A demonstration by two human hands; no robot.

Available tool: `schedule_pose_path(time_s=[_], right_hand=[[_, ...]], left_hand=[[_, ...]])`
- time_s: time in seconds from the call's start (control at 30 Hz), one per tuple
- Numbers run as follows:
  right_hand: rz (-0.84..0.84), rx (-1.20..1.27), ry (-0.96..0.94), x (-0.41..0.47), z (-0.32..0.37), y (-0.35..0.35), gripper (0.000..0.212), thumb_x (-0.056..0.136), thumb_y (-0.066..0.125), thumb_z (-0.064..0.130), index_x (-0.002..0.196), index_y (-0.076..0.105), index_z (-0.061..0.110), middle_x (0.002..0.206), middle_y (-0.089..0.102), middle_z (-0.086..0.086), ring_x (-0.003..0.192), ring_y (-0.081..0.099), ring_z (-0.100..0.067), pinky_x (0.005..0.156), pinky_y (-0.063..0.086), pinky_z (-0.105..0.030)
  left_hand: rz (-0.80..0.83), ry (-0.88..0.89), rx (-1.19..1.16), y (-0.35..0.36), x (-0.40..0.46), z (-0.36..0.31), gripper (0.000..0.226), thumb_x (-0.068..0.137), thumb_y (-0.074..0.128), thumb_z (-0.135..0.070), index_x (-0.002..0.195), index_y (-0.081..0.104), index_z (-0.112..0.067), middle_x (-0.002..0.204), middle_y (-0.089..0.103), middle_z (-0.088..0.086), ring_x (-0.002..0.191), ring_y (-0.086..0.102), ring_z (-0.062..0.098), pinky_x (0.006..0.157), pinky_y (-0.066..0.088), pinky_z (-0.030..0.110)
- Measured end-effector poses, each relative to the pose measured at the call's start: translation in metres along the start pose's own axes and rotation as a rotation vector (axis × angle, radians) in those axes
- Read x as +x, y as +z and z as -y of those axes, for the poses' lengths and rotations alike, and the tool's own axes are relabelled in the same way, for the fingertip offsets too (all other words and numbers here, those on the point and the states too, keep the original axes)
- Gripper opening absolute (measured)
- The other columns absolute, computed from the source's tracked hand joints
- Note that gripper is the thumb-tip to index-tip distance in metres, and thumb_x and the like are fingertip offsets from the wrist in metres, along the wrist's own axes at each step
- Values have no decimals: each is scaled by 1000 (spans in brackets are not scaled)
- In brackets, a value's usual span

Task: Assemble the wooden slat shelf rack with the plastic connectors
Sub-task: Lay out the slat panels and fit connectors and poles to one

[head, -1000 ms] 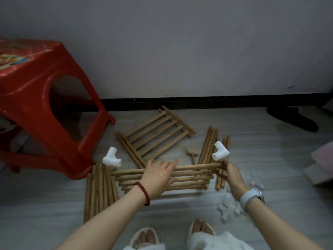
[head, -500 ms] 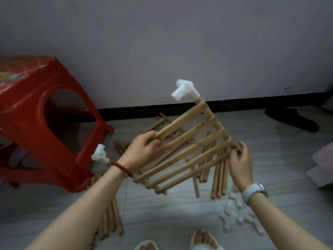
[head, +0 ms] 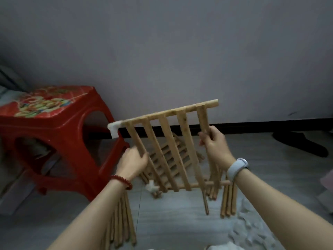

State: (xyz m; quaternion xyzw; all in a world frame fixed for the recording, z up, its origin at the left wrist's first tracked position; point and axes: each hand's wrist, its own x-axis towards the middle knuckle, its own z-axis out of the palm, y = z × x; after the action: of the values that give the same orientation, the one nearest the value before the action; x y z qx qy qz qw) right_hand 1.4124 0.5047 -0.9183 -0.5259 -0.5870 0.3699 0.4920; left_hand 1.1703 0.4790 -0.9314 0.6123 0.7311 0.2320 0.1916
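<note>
I hold a wooden slat panel (head: 167, 141) upright in the air in front of me, its slats running up and down. My left hand (head: 132, 162) grips the leftmost slat near its middle. My right hand (head: 215, 145) grips the rightmost slat. A white plastic connector (head: 113, 128) caps the top rail's left end; the rail's right end (head: 215, 103) is bare wood. Another white connector (head: 151, 186) sits at the panel's lower left corner. A second slat panel (head: 173, 156) lies on the floor behind it.
A red plastic stool (head: 54, 134) stands at the left. Loose wooden rods lie on the floor in a bundle at bottom centre (head: 120, 222) and another at the right (head: 228, 201). Several white connectors (head: 250, 231) lie at lower right. A dark shoe (head: 299, 143) rests by the wall.
The panel has been lifted off the floor and turned in both hands, so its slats now stand upright. The connector that pointed up now sits at the upper left corner.
</note>
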Motion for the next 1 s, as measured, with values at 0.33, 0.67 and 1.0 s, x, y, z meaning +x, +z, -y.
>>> schedule_pose_path(time_s=[0.33,0.67,1.0], right_hand=[[353,-720,-390,-16,-42,84,17,90,52,8,101,65,5,93,64,-12,90,58,-33,84,42,-38],[31,-693,-515,-28,-119,44,33,85,46,16,110,62,5,103,63,-12,100,53,-23,86,42,-35],[527,-1051,688,-145,-304,-44,54,95,46,29,145,26,28,149,22,-12,133,25,-36,99,38,-43]], left_hand=[[-59,145,-387,8,-22,12,41,93,51,-37,129,47,-18,116,54,-5,108,47,8,91,35,24],[-451,22,-562,79,-9,47,15,98,44,-16,86,40,-8,70,42,-7,63,39,3,58,33,8],[-504,64,-467,145,-13,79,12,98,38,-22,92,34,-12,79,49,13,63,43,5,59,32,8]])
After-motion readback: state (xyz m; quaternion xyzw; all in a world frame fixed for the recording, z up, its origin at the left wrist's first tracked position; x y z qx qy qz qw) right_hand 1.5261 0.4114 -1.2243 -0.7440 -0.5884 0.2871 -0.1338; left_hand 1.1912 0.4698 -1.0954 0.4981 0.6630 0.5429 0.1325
